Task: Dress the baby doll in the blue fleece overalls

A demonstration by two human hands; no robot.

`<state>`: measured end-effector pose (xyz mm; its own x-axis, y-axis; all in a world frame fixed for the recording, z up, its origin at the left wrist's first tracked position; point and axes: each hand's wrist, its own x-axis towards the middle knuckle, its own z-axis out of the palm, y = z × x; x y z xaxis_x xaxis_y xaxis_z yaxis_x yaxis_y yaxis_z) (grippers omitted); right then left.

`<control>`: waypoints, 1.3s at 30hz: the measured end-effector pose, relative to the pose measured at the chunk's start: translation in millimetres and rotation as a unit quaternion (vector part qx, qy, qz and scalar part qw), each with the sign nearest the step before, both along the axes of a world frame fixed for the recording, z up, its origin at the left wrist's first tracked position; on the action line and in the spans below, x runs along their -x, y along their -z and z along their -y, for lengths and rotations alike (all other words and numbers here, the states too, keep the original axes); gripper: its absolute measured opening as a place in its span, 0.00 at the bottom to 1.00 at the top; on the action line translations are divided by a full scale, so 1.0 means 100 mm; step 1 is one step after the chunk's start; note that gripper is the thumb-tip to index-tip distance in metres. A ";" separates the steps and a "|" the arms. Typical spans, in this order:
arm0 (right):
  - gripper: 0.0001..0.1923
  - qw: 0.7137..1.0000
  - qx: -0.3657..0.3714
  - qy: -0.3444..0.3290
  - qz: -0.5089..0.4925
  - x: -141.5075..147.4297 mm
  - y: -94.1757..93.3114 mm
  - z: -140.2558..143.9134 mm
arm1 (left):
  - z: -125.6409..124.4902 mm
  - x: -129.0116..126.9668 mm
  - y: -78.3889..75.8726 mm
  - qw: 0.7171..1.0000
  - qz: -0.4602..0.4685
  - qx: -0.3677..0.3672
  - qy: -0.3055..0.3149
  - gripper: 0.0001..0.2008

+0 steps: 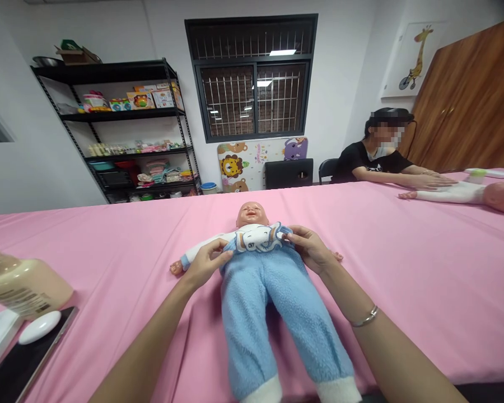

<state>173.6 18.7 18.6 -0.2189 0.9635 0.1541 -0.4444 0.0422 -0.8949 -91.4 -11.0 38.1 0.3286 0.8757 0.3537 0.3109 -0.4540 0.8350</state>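
We have the doll (264,274) on its back on the pink surface (424,291), lying between our hands with its head away from us. Our left hand (208,264) pinches the blue-edged clothing (258,239) at one side of the waist, thumb and fingers nearly together; our right hand (313,247) grips it at the opposite side, fingers partly curled.
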 end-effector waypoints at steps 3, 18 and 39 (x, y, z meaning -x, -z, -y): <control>0.12 0.999 -0.009 0.034 0.025 0.01 0.01 -0.01 | -0.02 0.01 0.01 0.995 -0.049 -0.063 -0.052 0.11; 0.07 0.647 -0.458 0.509 0.337 0.19 0.05 0.10 | 0.04 -0.12 0.07 0.924 -0.013 -0.132 -0.360 0.16; 0.04 0.845 -0.223 0.333 0.355 0.20 0.20 -0.11 | 0.01 -0.45 0.41 0.948 0.118 -0.058 -0.290 0.22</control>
